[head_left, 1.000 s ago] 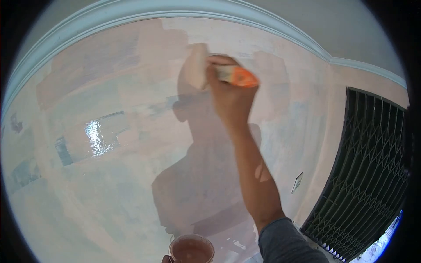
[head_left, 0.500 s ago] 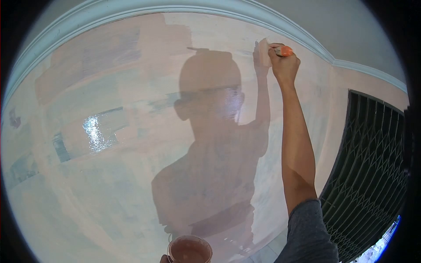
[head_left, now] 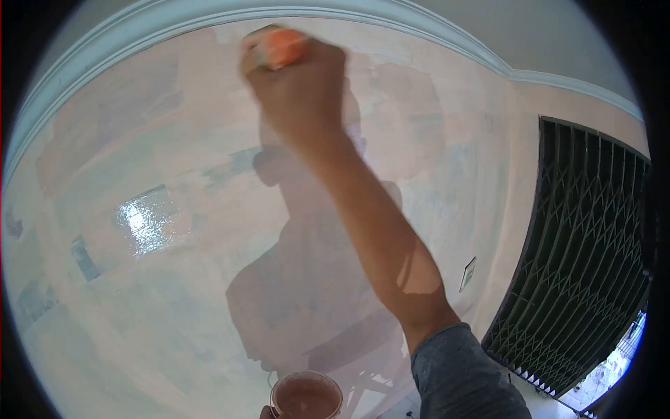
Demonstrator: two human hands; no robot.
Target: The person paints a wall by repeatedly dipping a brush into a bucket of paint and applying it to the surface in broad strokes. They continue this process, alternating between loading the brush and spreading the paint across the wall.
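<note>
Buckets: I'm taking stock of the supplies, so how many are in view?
1: the bucket at the bottom edge, just left of centre, with the left hand on its side. Others could be hidden outside the picture.

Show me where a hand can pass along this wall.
Free: patchy pink wall left of the grey-sleeved right arm, and between it and the black metal gate, above the small rectangular plate. Crowded: top centre, right hand gripping an orange handle below pale-blue moulding; bottom centre, left hand at the round paint bucket.
</note>
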